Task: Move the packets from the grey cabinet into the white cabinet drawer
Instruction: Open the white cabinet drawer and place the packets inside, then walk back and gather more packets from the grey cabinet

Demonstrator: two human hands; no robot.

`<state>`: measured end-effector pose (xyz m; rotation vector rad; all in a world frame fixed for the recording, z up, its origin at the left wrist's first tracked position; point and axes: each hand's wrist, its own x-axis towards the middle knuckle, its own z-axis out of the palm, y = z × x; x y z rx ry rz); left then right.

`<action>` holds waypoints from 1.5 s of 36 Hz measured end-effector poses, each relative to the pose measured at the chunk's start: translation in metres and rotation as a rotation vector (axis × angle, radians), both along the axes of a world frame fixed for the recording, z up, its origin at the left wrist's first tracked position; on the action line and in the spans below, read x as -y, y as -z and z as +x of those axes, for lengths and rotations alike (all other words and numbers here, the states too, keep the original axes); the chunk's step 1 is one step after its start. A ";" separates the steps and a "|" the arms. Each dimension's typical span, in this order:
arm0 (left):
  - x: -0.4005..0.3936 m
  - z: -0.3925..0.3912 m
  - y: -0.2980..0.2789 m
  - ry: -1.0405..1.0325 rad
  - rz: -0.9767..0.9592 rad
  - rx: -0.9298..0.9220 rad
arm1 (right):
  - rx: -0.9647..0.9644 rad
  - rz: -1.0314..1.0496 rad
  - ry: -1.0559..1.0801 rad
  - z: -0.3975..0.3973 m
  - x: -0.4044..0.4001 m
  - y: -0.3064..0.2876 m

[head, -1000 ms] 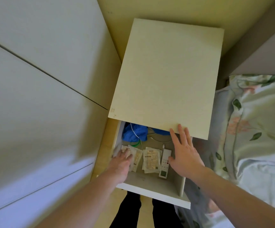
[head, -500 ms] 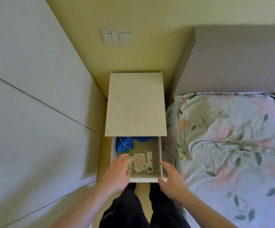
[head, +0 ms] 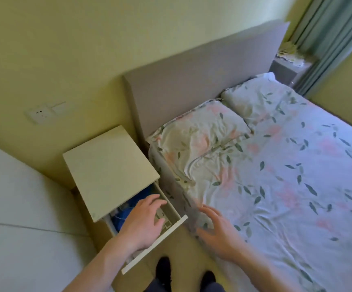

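Observation:
The white cabinet (head: 109, 165) stands between the wall and the bed, its top drawer (head: 156, 243) pulled out. My left hand (head: 143, 222) reaches into the drawer with relaxed fingers and hides most of what lies there. A white remote-like device (head: 163, 220) shows under its fingers; the packets are hidden. A blue cloth (head: 126, 211) fills the drawer's back. My right hand (head: 217, 228) hovers empty, fingers spread, over the bed's edge. At the far side of the bed a grey cabinet (head: 287, 69) carries several pale packets (head: 290, 52).
A bed with floral sheets (head: 287, 175) and two pillows fills the right side, with a grey headboard (head: 202, 74) behind. A white wardrobe (head: 23, 218) is at the left. Teal curtains (head: 329, 34) hang at the far right. My feet stand on the floor below the drawer.
The view has swung up and to the right, bringing the whole bed and the far grey cabinet into sight. My right hand left the drawer front and now hovers over the bed's edge.

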<state>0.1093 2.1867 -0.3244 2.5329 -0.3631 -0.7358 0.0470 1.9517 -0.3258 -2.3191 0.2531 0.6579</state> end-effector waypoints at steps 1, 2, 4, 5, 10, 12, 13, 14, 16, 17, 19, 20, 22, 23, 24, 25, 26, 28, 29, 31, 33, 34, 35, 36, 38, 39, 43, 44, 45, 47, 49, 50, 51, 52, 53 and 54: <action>0.011 -0.006 -0.005 0.032 -0.009 0.015 | 0.011 -0.008 0.032 -0.012 0.008 -0.007; 0.023 -0.013 -0.010 0.064 -0.020 0.027 | 0.029 -0.015 0.063 -0.024 0.017 -0.013; 0.049 -0.028 -0.020 0.127 -0.046 0.057 | 0.067 -0.020 0.140 -0.050 0.035 -0.024; 0.063 -0.036 -0.026 0.162 -0.056 0.075 | 0.088 -0.020 0.185 -0.065 0.046 -0.030; 0.153 -0.093 -0.052 0.388 -0.072 0.158 | 0.203 -0.044 0.394 -0.163 0.111 -0.053; 0.194 -0.123 -0.060 0.480 -0.076 0.194 | 0.235 -0.059 0.476 -0.215 0.140 -0.062; 0.215 -0.140 -0.064 0.531 -0.082 0.215 | 0.249 -0.063 0.516 -0.243 0.155 -0.065; 0.236 -0.157 -0.066 0.580 -0.089 0.231 | 0.255 -0.069 0.550 -0.272 0.169 -0.068; 0.280 -0.197 -0.071 0.659 -0.110 0.247 | 0.257 -0.090 0.622 -0.334 0.198 -0.074; 0.301 -0.218 -0.073 0.694 -0.125 0.251 | 0.259 -0.113 0.662 -0.363 0.212 -0.078; 0.341 -0.261 -0.079 0.769 -0.160 0.261 | 0.263 -0.145 0.756 -0.420 0.239 -0.085; 0.361 -0.283 -0.083 0.803 -0.178 0.268 | 0.270 -0.146 0.806 -0.446 0.251 -0.089; 0.400 -0.326 -0.094 0.869 -0.200 0.283 | 0.274 -0.138 0.886 -0.497 0.274 -0.095; 0.417 -0.346 -0.100 0.900 -0.206 0.291 | 0.281 -0.129 0.919 -0.519 0.284 -0.098; 0.435 -0.365 -0.106 0.932 -0.212 0.300 | 0.293 -0.121 0.952 -0.541 0.293 -0.102; 0.451 -0.383 -0.110 0.969 -0.218 0.307 | 0.304 -0.122 0.986 -0.561 0.302 -0.106; 0.467 -0.400 -0.113 1.007 -0.223 0.311 | 0.316 -0.131 1.018 -0.580 0.310 -0.109; 0.497 -0.430 -0.118 1.078 -0.237 0.317 | 0.339 -0.158 1.074 -0.615 0.327 -0.115; 0.511 -0.442 -0.120 1.109 -0.244 0.319 | 0.350 -0.168 1.106 -0.630 0.336 -0.116; 0.540 -0.467 -0.124 1.164 -0.255 0.321 | 0.374 -0.181 1.168 -0.660 0.355 -0.119; 0.568 -0.488 -0.125 1.207 -0.260 0.325 | 0.391 -0.191 1.216 -0.687 0.375 -0.122; 0.583 -0.498 -0.125 1.224 -0.264 0.328 | 0.395 -0.195 1.237 -0.699 0.385 -0.123; 0.598 -0.508 -0.124 1.237 -0.272 0.328 | 0.397 -0.192 1.256 -0.711 0.396 -0.125; 0.613 -0.517 -0.123 1.247 -0.281 0.327 | 0.400 -0.192 1.271 -0.721 0.407 -0.126; 0.644 -0.536 -0.121 1.264 -0.290 0.328 | 0.401 -0.224 1.294 -0.743 0.430 -0.128; 0.659 -0.546 -0.121 1.273 -0.289 0.323 | 0.399 -0.235 1.306 -0.754 0.441 -0.130; 0.719 -0.591 -0.119 1.333 -0.295 0.310 | 0.383 -0.257 1.360 -0.799 0.485 -0.139; 0.736 -0.605 -0.119 1.354 -0.307 0.310 | 0.380 -0.278 1.370 -0.812 0.496 -0.140; 0.752 -0.619 -0.118 1.377 -0.317 0.309 | 0.379 -0.296 1.382 -0.824 0.507 -0.142; 0.784 -0.649 -0.118 1.433 -0.328 0.315 | 0.381 -0.318 1.424 -0.851 0.526 -0.146; 0.813 -0.680 -0.121 1.484 -0.339 0.324 | 0.389 -0.317 1.481 -0.879 0.542 -0.149; 0.827 -0.696 -0.123 1.503 -0.346 0.327 | 0.398 -0.321 1.504 -0.894 0.550 -0.150; 0.842 -0.713 -0.125 1.519 -0.352 0.332 | 0.404 -0.330 1.519 -0.909 0.558 -0.150; 0.856 -0.731 -0.127 1.530 -0.356 0.338 | 0.409 -0.342 1.529 -0.926 0.567 -0.150; 0.869 -0.747 -0.129 1.536 -0.361 0.339 | 0.415 -0.354 1.535 -0.942 0.577 -0.148; 0.881 -0.763 -0.130 1.540 -0.371 0.337 | 0.424 -0.359 1.544 -0.958 0.587 -0.146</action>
